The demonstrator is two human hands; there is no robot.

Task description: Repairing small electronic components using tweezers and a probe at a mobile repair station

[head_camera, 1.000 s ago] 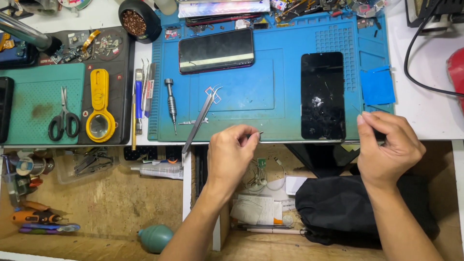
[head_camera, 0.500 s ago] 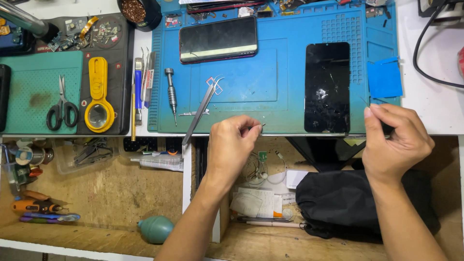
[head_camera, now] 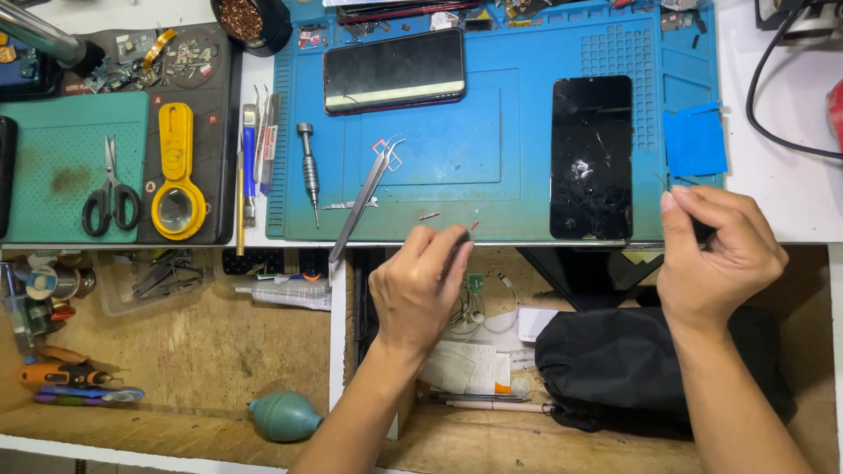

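My left hand (head_camera: 420, 283) hovers at the front edge of the blue work mat (head_camera: 492, 175), thumb and forefinger pinched together. What they pinch is too small to tell; a tiny red bit (head_camera: 474, 226) lies at the fingertips. My right hand (head_camera: 716, 253) is pinched too, just right of a black phone with a cracked screen (head_camera: 591, 158), and a hair-thin wire (head_camera: 660, 181) sticks up from its fingers. A second phone (head_camera: 393, 70) lies across the back of the mat. Long tweezers (head_camera: 364, 200) lie left of my left hand.
A screwdriver (head_camera: 308, 168), a yellow magnifier (head_camera: 178, 175) and scissors (head_camera: 111, 189) lie at the left. A blue card (head_camera: 694, 140) rests on the mat's right edge, a black cable (head_camera: 773, 105) beyond it. Below the bench are a black bag (head_camera: 632, 364), a teal blower bulb (head_camera: 283, 415) and a parts tray (head_camera: 158, 276).
Both hands keep their pinch and place by the mat's front edge. The view has drifted slightly, so the bench sits a little higher in the picture.
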